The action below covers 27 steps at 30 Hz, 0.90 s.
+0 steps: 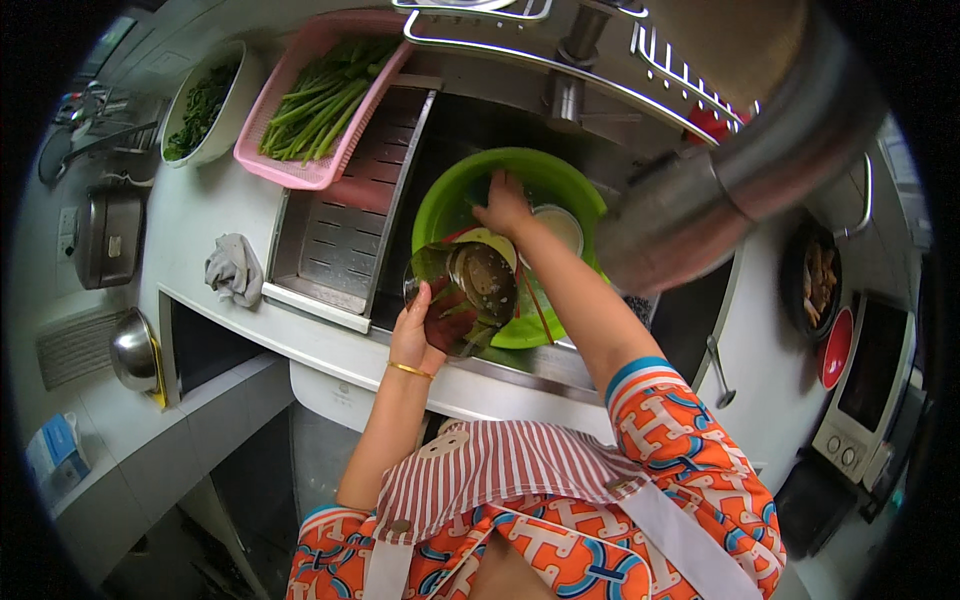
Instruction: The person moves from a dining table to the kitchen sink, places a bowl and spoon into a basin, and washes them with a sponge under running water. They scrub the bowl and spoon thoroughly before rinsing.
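Note:
My left hand (416, 330) grips a dark transparent glass bowl (484, 281) by its side, tilted over the near left rim of a green plastic basin (454, 180). Water drops speckle the glass. My right hand (506, 206) reaches down into the basin, close to its far wall. Its fingertips are partly hidden, and whether they hold anything is unclear. Beside that wrist lies a white bowl (564, 226). A pale yellow dish with a red rim (491, 238) shows behind the glass bowl. Reddish-brown chopsticks (538, 307) lean along the basin's near side.
A faucet (566, 97) stands behind the basin. Left are a slotted steel drain tray (337, 240), a pink basket (251, 161) of green stalks, a white bowl (232, 112) of leafy greens and a grey cloth (234, 270). A large metal cylinder (675, 217) blurs across the upper right.

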Each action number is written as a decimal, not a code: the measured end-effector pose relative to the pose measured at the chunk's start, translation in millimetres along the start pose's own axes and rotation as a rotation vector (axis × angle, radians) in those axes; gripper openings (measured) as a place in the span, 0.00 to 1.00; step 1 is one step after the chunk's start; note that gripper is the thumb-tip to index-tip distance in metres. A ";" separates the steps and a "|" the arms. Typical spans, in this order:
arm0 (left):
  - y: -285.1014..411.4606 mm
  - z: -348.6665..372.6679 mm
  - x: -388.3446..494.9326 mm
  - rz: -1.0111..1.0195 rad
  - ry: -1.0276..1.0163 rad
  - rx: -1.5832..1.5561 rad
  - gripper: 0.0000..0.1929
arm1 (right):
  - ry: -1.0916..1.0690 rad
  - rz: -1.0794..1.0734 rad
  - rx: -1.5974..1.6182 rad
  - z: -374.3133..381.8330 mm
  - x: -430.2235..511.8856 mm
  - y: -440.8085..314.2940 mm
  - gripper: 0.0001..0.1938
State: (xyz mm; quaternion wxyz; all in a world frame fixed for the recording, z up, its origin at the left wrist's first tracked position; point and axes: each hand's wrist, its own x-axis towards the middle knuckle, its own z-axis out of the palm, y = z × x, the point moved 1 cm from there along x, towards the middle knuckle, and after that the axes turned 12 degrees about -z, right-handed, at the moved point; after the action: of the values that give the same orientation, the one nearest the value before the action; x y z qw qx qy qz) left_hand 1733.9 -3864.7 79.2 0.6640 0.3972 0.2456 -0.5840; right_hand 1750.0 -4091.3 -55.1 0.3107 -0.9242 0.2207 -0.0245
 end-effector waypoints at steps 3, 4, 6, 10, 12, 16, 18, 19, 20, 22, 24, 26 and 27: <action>-1.7 -0.6 1.2 0.025 0.045 -0.058 0.21 | -0.219 0.072 -0.210 5.1 1.1 -8.7 0.31; -1.8 -0.1 1.3 0.048 0.037 -0.111 0.20 | -0.283 0.043 -0.254 4.2 3.0 -9.8 0.30; -1.2 0.7 1.9 0.050 0.021 -0.146 0.19 | -0.544 0.037 -0.292 3.8 8.4 -9.4 0.27; 0.6 -0.6 4.3 0.045 0.052 -0.130 0.19 | -0.686 0.182 -0.318 7.0 20.7 -1.3 0.26; 0.7 -2.1 7.4 0.045 0.049 -0.125 0.19 | -0.558 0.252 -0.402 9.8 18.3 4.2 0.26; -2.8 -4.2 15.0 0.028 -0.012 -0.167 0.19 | -0.382 0.089 -0.290 -0.7 4.3 13.2 0.25; -5.5 -3.6 18.0 0.029 -0.001 -0.171 0.19 | -0.388 0.140 -0.170 -21.9 2.5 13.1 0.26; -6.8 -2.7 19.8 0.020 0.029 -0.171 0.19 | -0.325 0.098 -0.024 -34.5 1.5 7.5 0.26; -8.1 -0.8 21.9 0.018 0.012 -0.179 0.19 | -0.221 0.067 0.103 -46.4 -6.6 -2.3 0.25; -11.9 4.6 27.1 0.011 0.011 -0.197 0.20 | -0.063 -0.029 0.369 -68.7 -32.3 -30.4 0.25; -15.9 12.9 34.3 0.044 -0.033 -0.216 0.21 | 0.060 -0.209 0.512 -82.1 -72.7 -66.9 0.24; -20.0 20.1 43.4 0.005 0.023 -0.345 0.22 | 0.138 -0.386 0.328 -88.1 -113.1 -97.5 0.22; -22.2 24.1 46.1 0.037 -0.061 -0.272 0.22 | 0.180 -0.487 0.133 -89.1 -130.1 -108.0 0.22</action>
State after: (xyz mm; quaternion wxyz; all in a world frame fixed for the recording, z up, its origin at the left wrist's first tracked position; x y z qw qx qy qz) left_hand 1718.2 -3911.1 51.1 0.7296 0.2901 0.2947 -0.5447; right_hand 1658.8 -4009.8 91.8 0.3350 -0.9217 0.0164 -0.1950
